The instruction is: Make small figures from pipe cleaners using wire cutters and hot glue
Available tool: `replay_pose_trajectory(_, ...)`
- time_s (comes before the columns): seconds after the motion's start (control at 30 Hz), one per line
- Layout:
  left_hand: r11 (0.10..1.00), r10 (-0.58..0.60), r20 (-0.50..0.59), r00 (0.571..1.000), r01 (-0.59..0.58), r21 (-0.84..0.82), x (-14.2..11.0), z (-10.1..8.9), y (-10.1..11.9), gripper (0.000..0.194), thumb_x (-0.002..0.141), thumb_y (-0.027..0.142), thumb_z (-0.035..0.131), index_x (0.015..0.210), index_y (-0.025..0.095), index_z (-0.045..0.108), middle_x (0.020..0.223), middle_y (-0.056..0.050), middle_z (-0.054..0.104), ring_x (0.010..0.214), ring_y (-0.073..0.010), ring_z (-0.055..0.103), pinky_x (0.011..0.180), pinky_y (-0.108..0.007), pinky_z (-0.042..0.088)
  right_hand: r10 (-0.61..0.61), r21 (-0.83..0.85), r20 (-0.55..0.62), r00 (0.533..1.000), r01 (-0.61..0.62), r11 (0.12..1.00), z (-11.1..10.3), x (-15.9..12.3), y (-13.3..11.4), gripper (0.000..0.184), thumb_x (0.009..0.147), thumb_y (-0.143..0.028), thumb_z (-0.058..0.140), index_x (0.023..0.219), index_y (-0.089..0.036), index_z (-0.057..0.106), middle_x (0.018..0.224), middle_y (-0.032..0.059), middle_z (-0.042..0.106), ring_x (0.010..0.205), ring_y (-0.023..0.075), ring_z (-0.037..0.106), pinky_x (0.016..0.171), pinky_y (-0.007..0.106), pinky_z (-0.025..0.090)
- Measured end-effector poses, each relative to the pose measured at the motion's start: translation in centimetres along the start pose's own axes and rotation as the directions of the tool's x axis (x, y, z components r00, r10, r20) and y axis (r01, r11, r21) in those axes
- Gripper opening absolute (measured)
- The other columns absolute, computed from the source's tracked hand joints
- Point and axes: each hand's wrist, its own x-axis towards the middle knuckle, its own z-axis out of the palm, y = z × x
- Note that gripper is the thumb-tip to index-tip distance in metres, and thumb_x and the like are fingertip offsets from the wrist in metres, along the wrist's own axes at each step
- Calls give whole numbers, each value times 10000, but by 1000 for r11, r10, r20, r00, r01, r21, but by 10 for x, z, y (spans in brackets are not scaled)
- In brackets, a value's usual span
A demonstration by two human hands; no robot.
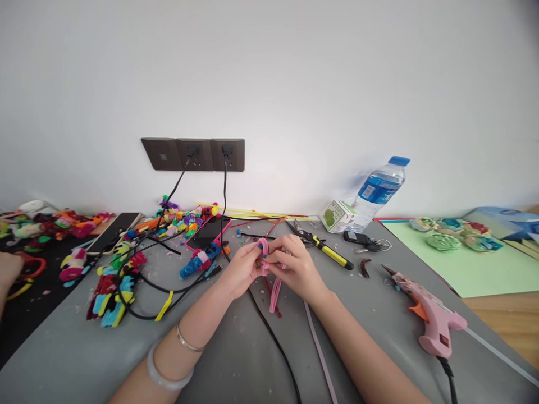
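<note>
Both of my hands meet over the middle of the grey table. My left hand [245,268] is closed on pink pipe cleaners [275,294], bent into a loop at the top. Pinched against that loop from the right are the fingers of my right hand [295,264]. Loose pink ends hang down below my right fingers. Some blue shows at the fingertips; whether it is nail colour or material I cannot tell. Just behind my hands lie red pipe cleaners [275,225]. To their right are pliers with yellow-black handles [332,253].
A pink glue gun [429,314] lies at right, its cord running forward. Behind stand a tilted water bottle [381,188] and a small box [337,216]. Black cables [147,316] loop across the left among fuzzy colourful figures [113,297]. Another person's hand [10,272] is near orange-handled scissors [31,266].
</note>
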Motion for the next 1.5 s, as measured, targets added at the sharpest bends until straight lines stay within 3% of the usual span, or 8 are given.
replay_pose_trajectory(0.1,999,41,-18,999,-42,-29,0,0,1,282,721,369,818,782,130,680,688,13,577,569,-55,502,501,-163,401,-19,15,-21,1000,20,1000,2,0,-1,155,908,-143,629,795,-249,627,915,40,690,850,203,573,769,386,430)
replay_pose_trajectory(0.47,989,116,-120,986,-126,-77,0,2,3,335,712,367,814,936,132,730,768,-36,656,682,-123,594,583,-204,449,-36,-109,55,998,42,993,6,-3,-5,49,915,-293,661,918,-264,701,1011,38,734,1077,246,574,1035,493,304)
replay_pose_trajectory(0.83,989,139,-191,972,-128,72,0,0,3,401,706,484,788,878,141,672,706,9,559,553,-81,441,485,-200,318,-87,52,93,992,82,995,5,0,-19,119,916,-201,586,867,-247,684,1002,12,739,1126,235,593,1103,488,209)
replay_pose_trajectory(0.93,985,127,-159,979,-106,134,-2,0,4,414,732,499,757,908,134,672,730,2,539,575,-83,428,501,-204,306,12,209,27,1000,-18,978,7,1,-20,128,918,-175,545,923,-236,657,952,28,716,1021,210,626,1031,446,328)
replay_pose_trajectory(1.03,980,95,-89,992,-77,182,-2,1,5,425,783,470,711,1028,125,677,668,42,415,535,-64,307,500,-209,257,296,340,-67,953,-257,905,9,0,-12,73,916,-194,541,896,-219,607,845,27,643,812,175,593,779,335,441)
replay_pose_trajectory(1.13,962,90,-37,995,-77,261,-2,3,4,460,845,428,631,1183,116,640,652,59,334,532,-70,250,505,-220,229,493,438,-8,870,-440,784,13,-2,-1,93,898,-260,583,821,-210,596,748,4,578,698,158,530,667,296,421)
replay_pose_trajectory(1.33,838,155,-5,988,-129,529,-3,0,3,508,883,340,509,1310,77,593,666,29,371,606,-109,318,552,-243,262,566,658,248,786,-565,498,23,-6,8,275,820,-472,710,809,-201,663,762,8,586,713,162,546,691,305,447)
replay_pose_trajectory(1.5,879,121,86,989,-147,453,3,-13,-8,660,925,429,457,1523,165,360,760,14,417,656,-115,352,602,-245,306,571,734,320,756,-579,354,18,-4,10,287,775,-489,764,782,-207,711,823,16,598,765,163,591,728,309,495)
